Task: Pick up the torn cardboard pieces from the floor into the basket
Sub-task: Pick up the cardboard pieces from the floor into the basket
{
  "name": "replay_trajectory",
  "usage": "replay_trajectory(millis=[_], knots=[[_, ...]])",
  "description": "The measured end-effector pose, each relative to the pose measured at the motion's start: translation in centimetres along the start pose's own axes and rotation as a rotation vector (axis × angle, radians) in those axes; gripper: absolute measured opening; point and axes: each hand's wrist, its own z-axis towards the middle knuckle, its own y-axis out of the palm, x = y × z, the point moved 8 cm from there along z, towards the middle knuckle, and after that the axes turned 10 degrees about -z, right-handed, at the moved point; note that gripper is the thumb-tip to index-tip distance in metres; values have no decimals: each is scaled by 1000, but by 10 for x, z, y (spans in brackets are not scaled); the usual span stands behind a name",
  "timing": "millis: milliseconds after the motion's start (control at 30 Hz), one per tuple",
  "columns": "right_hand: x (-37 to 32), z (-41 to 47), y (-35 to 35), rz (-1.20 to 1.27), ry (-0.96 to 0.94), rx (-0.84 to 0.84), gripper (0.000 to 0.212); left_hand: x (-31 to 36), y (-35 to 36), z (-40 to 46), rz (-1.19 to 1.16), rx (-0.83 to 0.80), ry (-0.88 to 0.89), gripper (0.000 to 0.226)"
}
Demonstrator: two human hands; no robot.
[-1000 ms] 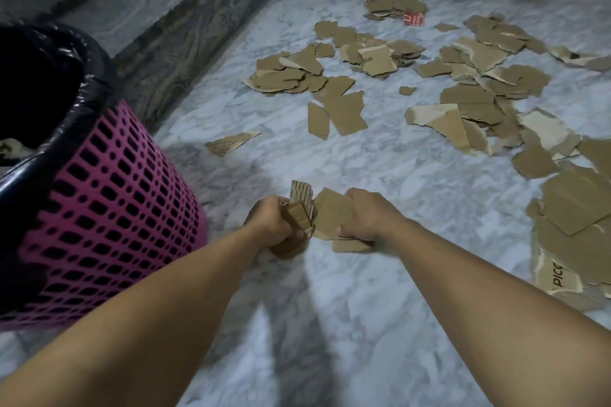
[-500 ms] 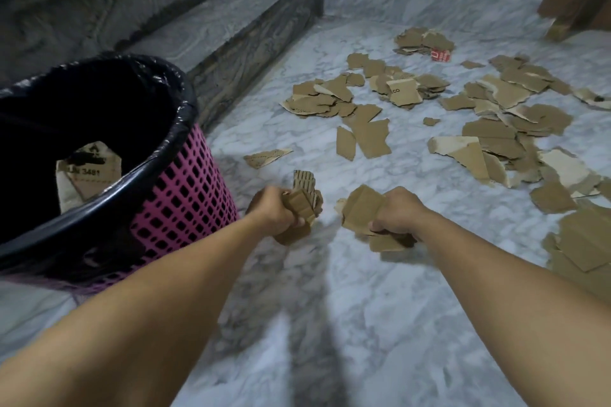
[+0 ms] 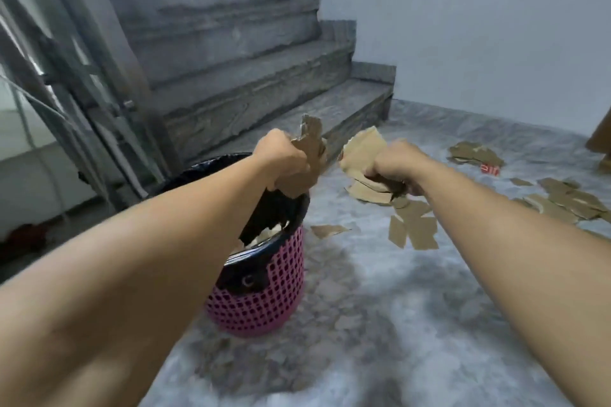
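My left hand (image 3: 281, 158) grips a bunch of torn cardboard pieces (image 3: 310, 142) right above the mouth of the pink basket (image 3: 264, 304), which is lined with a black bag (image 3: 274, 208). Just to its right, my right hand (image 3: 393, 163) grips another bunch of cardboard pieces (image 3: 363, 149), held beside the basket's rim over the floor. Some cardboard lies inside the basket. Several torn pieces (image 3: 413, 231) stay scattered on the marble floor to the right.
Grey stone stairs (image 3: 251, 82) rise behind the basket, with a metal and glass railing (image 3: 66, 92) at the left. A white wall (image 3: 479, 26) closes the back. More cardboard scraps (image 3: 562, 201) and a small red scrap (image 3: 490, 169) lie at the far right.
Both hands have lifted off the floor with their cardboard bunches and moved left and up to the basket. The camera has tilted up, so the stairs and wall show.
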Motion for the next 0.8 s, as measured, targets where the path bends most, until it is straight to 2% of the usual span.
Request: replay_trajectory(millis=[100, 200, 267, 333, 367, 433, 500, 567, 633, 700, 800], knots=[[-56, -2, 24, 45, -50, -8, 61, -40, -52, -1, 70, 41, -119, 38], [-96, -4, 67, 107, -80, -74, 68, -87, -82, -3, 99, 68, -196, 42], [-112, -7, 94, 81, -104, -103, 69, -118, -84, -8, 93, 21, -234, 61], [-121, -10, 118, 16, -133, -137, 70, -147, -80, -17, 162, -92, -276, 91], [-123, -13, 123, -34, -156, -117, 65, -159, -80, -21, 216, -128, -275, 96], [-120, -18, 122, -137, -174, 11, 54, -175, -92, -25, 343, -46, -185, 83], [-110, -21, 117, -246, -166, 118, 47, -179, -113, -32, 481, 178, -89, 62], [-97, -22, 123, -326, -133, 102, 46, -191, -125, -40, 521, 302, -136, 59], [-82, -22, 133, -248, -69, 15, 45, -214, -125, -41, 393, 300, -279, 67], [-71, -23, 135, -122, -44, -17, 34, -225, -121, -41, 286, 293, -344, 62], [-51, -20, 119, -102, -17, 33, 27, -205, -114, -42, 261, 309, -273, 21]])
